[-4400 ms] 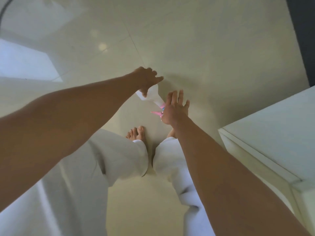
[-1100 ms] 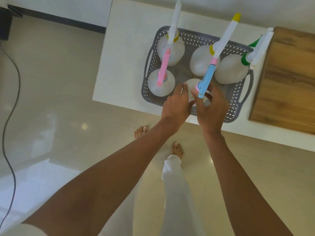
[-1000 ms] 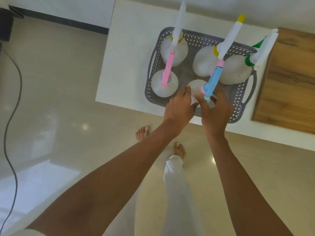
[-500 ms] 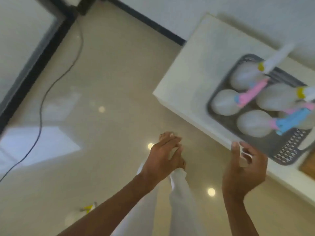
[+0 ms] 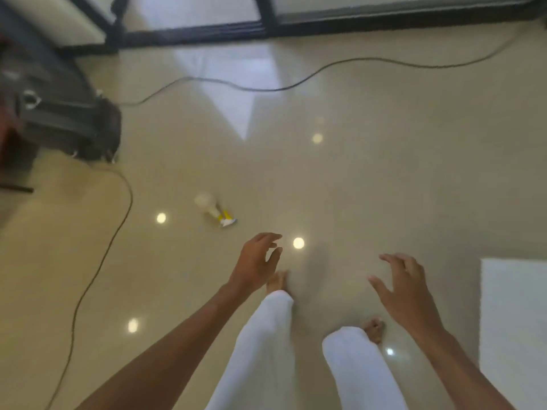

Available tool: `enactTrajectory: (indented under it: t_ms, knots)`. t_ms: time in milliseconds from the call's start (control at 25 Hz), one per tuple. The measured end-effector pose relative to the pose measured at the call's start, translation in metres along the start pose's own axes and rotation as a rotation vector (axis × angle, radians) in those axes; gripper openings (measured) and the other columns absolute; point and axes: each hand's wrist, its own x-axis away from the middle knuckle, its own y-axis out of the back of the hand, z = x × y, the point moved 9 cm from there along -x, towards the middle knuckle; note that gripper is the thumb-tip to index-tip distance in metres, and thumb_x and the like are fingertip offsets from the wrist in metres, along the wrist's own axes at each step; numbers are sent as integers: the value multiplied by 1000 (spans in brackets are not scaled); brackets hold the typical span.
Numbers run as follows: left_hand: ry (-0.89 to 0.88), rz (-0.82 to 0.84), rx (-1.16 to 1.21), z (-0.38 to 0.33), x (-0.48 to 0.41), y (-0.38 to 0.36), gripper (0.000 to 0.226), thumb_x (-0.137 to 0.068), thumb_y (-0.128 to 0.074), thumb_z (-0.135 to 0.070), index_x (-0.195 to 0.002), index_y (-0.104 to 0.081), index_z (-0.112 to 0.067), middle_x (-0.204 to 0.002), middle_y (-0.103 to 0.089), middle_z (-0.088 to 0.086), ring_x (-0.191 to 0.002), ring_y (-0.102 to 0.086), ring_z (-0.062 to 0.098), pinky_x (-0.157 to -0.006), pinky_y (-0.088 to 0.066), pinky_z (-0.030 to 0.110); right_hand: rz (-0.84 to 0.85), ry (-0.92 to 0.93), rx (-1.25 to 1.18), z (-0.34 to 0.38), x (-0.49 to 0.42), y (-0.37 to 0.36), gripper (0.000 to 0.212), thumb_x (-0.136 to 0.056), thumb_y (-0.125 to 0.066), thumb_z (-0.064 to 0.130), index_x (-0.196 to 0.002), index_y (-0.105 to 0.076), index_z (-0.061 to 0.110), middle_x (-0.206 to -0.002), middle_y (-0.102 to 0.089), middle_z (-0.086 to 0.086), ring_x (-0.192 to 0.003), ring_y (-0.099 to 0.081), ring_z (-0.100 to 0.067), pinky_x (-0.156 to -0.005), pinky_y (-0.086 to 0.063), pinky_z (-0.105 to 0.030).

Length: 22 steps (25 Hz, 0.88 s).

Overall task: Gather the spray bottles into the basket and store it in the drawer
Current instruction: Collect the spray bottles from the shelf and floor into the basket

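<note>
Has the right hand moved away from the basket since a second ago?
Yes. The right hand was at the basket on the white table; now it hangs open above the floor, left of the white table corner, basket out of view.

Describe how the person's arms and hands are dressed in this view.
Both forearms are bare, with no sleeves in view. The left hand and right hand wear no gloves; no rings, watch or bands are visible. Below them, loose white trousers and bare feet show.
</note>
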Motion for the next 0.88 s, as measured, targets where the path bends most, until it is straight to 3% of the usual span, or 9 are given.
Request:
enactTrajectory:
  t_ms: [200, 440, 680, 880]
  knots:
    - [201, -55, 0, 157, 52, 72, 31, -91, -64, -9, -122, -65, -7, -123, -64, 9, -97, -70, 23, -87, -53, 30, 251, 270, 242, 140, -37, -121, 46, -89, -73, 23, -130, -59, 9, -131, -53, -14, -123, -47, -35, -85, -53, -46]
    - [284, -31, -80, 285, 67, 155, 43, -97, -55, -19, -140, -51, -15, -145, -49, 3, -125, -55, 22, -99, -49, 38, 407, 385, 339, 285, -51, -251, 49, -93, -68, 23, -137, -53, 7, -138, -48, -16, -131, -42, -34, -96, -50, -46]
    - [232, 145, -309, 358, -24, 175, 62, -99, -51, -26, -154, -24, -22, -163, -20, 2, -146, -27, 24, -106, -41, 43, 494, 436, 360, 372, -85, -340, 53, -95, -65, 26, -142, -48, 11, -143, -43, -14, -135, -38, -31, -99, -47, -41]
    - [182, 237, -581, 443, -141, 112, 77, -95, -58, -28, -156, -11, -22, -165, -10, 6, -148, -20, 29, -104, -44, 45, 490, 636, 426, 383, -176, -412, 53, -95, -64, 22, -143, -45, 10, -144, -43, -13, -133, -39, -31, -95, -49, -42]
